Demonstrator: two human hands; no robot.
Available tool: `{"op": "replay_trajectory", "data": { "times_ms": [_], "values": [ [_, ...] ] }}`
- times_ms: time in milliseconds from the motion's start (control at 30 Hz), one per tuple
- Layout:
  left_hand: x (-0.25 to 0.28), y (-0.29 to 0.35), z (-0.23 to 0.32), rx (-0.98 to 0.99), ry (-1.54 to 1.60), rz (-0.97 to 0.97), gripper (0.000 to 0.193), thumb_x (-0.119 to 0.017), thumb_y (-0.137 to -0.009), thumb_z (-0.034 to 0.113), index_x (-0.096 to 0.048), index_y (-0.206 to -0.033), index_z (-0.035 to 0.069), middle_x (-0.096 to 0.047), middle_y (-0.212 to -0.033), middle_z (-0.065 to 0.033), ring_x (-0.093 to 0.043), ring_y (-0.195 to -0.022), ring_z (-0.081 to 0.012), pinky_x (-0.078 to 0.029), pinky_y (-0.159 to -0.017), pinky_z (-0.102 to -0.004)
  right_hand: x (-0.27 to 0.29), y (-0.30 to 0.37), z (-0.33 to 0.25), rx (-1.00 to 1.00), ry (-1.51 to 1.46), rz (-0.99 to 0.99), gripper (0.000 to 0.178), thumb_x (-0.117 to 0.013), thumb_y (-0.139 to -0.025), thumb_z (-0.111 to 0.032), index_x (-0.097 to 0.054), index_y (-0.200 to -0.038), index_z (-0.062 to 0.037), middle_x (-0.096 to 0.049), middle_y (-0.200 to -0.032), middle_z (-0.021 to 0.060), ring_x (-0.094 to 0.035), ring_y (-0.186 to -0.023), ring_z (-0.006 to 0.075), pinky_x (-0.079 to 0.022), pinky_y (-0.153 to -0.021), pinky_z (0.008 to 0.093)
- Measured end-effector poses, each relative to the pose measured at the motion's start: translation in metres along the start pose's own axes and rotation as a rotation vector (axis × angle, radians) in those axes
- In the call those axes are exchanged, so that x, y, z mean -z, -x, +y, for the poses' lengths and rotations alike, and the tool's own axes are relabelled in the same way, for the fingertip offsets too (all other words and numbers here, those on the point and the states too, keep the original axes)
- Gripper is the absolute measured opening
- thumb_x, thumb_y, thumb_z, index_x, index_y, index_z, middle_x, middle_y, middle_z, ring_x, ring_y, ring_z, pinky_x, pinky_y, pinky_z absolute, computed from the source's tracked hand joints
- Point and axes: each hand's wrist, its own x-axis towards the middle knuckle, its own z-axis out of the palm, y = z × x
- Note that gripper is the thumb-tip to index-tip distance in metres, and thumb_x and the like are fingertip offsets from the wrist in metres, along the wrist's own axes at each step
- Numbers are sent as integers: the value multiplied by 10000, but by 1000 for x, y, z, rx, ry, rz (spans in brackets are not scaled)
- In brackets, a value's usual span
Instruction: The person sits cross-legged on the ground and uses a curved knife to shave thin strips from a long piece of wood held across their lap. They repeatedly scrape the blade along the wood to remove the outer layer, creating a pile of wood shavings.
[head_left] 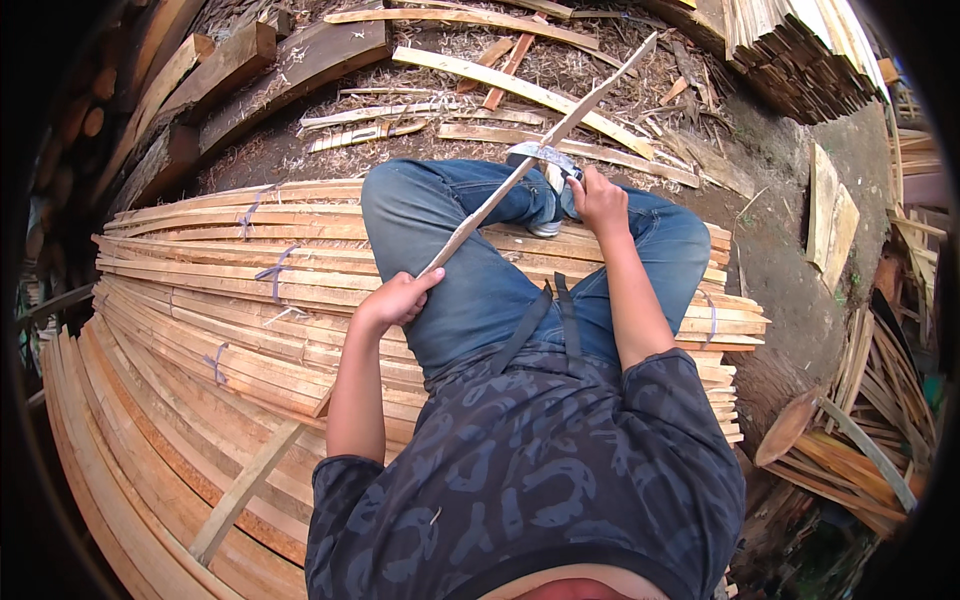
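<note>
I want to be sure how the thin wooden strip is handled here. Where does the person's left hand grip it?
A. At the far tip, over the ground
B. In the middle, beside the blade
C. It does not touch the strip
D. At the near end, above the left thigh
D: the left hand closes around the near end of the wooden strip above the thigh, while the right hand holds the blade against it farther along.

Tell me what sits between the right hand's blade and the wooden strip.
Nothing visible. The right hand holds the blade directly against the wooden strip, which the left hand grips at its lower end over the knee.
</note>
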Motion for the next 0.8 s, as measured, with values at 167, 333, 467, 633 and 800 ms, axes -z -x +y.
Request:
{"op": "replay_trajectory", "data": {
  "times_ms": [167,333,467,633,800],
  "values": [
    [2,2,7,41,-22,0,588,-562,-913,565,-304,-532,198,-259,-474,96,-212,-390,-43,-141,-372,-251,-27,29,-47,-182,-282,-24,305,-554,-948,-319,-522,-857,-30,-630,-660,229,-621,-622,450,-496,-594,536],
    [4,2,2,20,-21,-37,590,-562,-913,565,-294,-537,198,-261,-484,95,-211,-396,-41,-136,-380,-250,1,10,-6,64,-166,-86,304,-581,-932,-324,-489,-825,-54,-628,-645,161,-632,-594,377,-497,-501,478],
    [4,0,7,42,19,-67,591,-557,-915,568,-292,-538,198,-254,-478,98,-208,-393,-40,-128,-380,-251,6,2,-6,-34,-383,-151,320,-585,-938,-315,-507,-802,-35,-612,-644,177,-621,-621,391,-476,-536,463],
    [5,4,6,8,100,-103,587,-550,-922,562,-280,-543,203,-245,-473,101,-198,-387,-37,-119,-374,-242,-12,15,-60,-809,-1681,-584,396,-420,-1001,-483,-459,-827,-129,-374,-554,-39,-314,-353,62,-269,-325,228],
    [10,1,-1,37,140,-117,583,-548,-930,545,-279,-543,201,-240,-473,105,-192,-376,-30,-116,-363,-232,-2,11,-71,-837,-1695,-629,409,-433,-999,-475,-454,-816,-111,-410,-552,-26,-360,-366,87,-301,-347,256]
  ]
}}
